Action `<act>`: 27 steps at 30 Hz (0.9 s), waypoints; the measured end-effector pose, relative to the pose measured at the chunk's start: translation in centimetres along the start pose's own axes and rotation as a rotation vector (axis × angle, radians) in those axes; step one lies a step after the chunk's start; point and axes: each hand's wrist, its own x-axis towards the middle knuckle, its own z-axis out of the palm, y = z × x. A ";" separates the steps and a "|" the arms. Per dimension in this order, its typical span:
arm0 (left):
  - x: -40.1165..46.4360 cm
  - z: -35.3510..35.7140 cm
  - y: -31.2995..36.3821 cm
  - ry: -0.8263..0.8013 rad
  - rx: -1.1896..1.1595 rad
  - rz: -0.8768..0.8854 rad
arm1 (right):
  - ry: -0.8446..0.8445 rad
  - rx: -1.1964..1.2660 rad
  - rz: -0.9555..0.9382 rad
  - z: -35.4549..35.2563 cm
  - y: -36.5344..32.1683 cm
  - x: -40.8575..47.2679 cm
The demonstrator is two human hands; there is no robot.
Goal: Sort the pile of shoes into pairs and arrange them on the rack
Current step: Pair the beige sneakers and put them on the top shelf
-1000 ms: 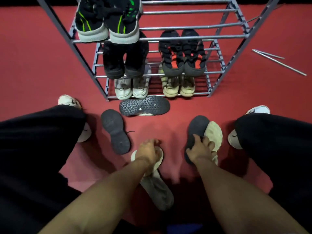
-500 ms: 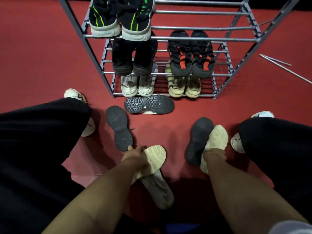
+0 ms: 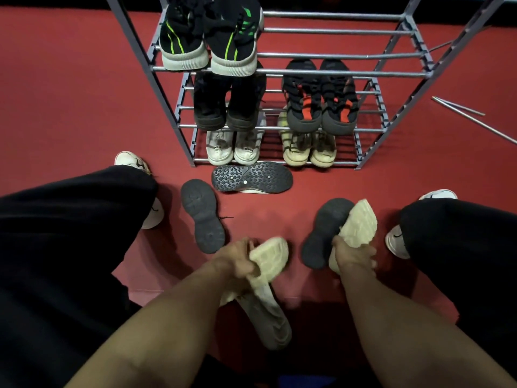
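Observation:
My left hand (image 3: 237,259) grips a cream shoe (image 3: 270,257) sole-up, lifted off the red floor. My right hand (image 3: 353,254) grips a matching cream shoe (image 3: 358,225) sole-up. A dark grey shoe (image 3: 324,233) lies sole-up just left of the right-hand shoe. Another dark shoe (image 3: 202,215) lies sole-up left of my left hand. A grey-white shoe (image 3: 265,317) lies under my left wrist. A black treaded shoe (image 3: 251,177) lies on its side before the grey metal rack (image 3: 335,71), which holds several pairs.
My knees in black trousers flank the floor space, with my own white sneakers at left (image 3: 152,214) and right (image 3: 396,242). Two loose metal rods (image 3: 458,106) lie on the red carpet right of the rack. The top shelf's right half is bare bars.
Both hands have closed on the cream shoes and raised them off the floor; the left one tipped up from the grey-white shoe, the right one lifted beside the dark shoe.

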 end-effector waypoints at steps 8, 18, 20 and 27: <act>1.8 -6.2 6.5 0.461 -0.350 -0.146 | -0.768 0.845 -0.003 -0.1 -6.5 -4.4; 1.3 3.0 2.7 -0.071 -0.206 -0.007 | -0.581 0.201 0.055 0.7 -1.1 -1.0; 1.3 3.5 1.9 -0.062 -0.163 -0.049 | -0.521 0.189 0.002 1.6 -0.9 -0.9; 3.7 3.2 4.1 0.032 -0.345 -0.102 | -0.378 0.093 -0.054 1.5 -1.2 0.4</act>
